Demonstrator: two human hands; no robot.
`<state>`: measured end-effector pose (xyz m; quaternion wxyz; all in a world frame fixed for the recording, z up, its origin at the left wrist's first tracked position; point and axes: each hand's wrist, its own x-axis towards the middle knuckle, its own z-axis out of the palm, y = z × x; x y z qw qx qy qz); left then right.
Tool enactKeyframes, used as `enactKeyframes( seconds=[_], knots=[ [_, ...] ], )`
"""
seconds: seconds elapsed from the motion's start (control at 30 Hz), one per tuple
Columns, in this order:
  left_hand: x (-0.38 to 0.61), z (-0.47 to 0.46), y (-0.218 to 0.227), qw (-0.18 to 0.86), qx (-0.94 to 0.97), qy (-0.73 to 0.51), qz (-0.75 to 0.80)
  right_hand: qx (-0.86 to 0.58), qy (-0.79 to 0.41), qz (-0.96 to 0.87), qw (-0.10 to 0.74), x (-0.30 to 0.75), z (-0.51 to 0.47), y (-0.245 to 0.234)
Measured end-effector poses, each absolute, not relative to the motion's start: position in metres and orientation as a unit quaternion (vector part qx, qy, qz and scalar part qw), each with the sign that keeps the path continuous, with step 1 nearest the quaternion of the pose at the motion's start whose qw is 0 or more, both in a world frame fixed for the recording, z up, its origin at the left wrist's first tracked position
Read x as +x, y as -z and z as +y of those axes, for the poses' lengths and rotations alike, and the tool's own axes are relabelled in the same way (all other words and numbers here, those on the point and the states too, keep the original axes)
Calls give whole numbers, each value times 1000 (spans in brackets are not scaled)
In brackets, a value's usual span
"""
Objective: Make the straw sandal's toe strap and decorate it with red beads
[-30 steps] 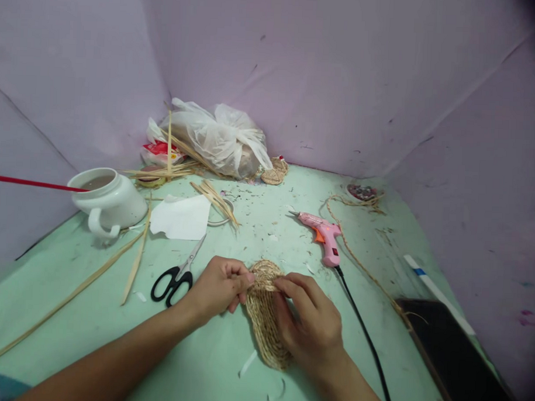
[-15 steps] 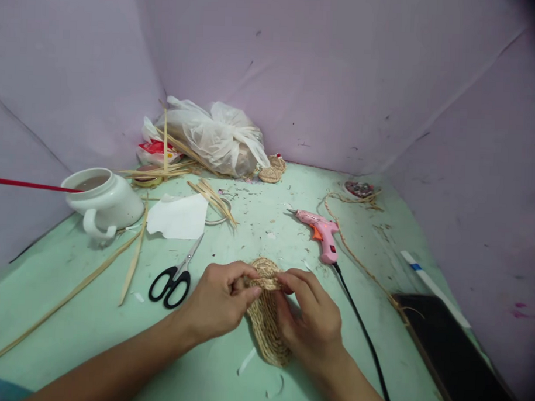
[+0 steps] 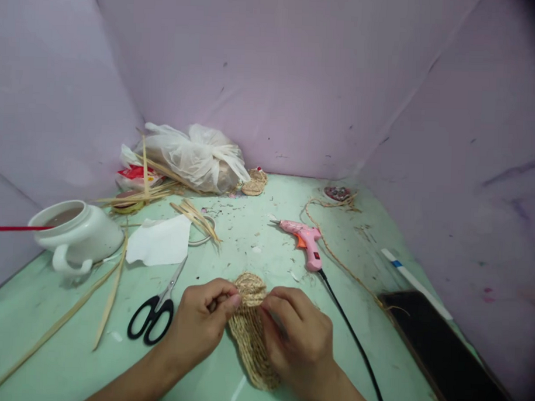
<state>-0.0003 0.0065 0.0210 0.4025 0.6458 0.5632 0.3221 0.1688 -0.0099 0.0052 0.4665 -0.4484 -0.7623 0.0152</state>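
Note:
A small woven straw sole (image 3: 250,334), oval and tan, lies flat on the green table (image 3: 60,357) in front of me. My left hand (image 3: 199,327) pinches a straw strap at the sole's left edge near its far end. My right hand (image 3: 295,339) pinches the same strap from the right, its palm resting over the sole's right side. Both hands have their fingers closed on the strap.
Black-handled scissors (image 3: 152,313) lie left of my hands. A pink glue gun (image 3: 303,240) with a black cord (image 3: 350,338) lies beyond on the right, next to a twisted straw rope (image 3: 336,255). A white cup (image 3: 75,237), white paper (image 3: 158,246), straw strips (image 3: 196,218), a plastic bag (image 3: 192,157) and a dark board (image 3: 442,347) surround them.
The view has shifted, so everything sits lower and further left. My fingers have shifted slightly along the strap; the sole stays on the table.

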Motion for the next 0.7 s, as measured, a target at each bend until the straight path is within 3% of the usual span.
enactKeyframes(
  seconds=[0.3, 0.53, 0.7],
  knots=[
    [0, 6, -22, 357, 655, -340, 573, -467, 10, -758, 456, 166, -7, -13],
    [-1, 9, -27, 207, 719, -430, 506, -456, -3, -766, 453, 167, -6, -17],
    [3, 13, -25, 198, 754, -414, 470, -455, 10, -764, 458, 166, -6, -16]
  ],
)
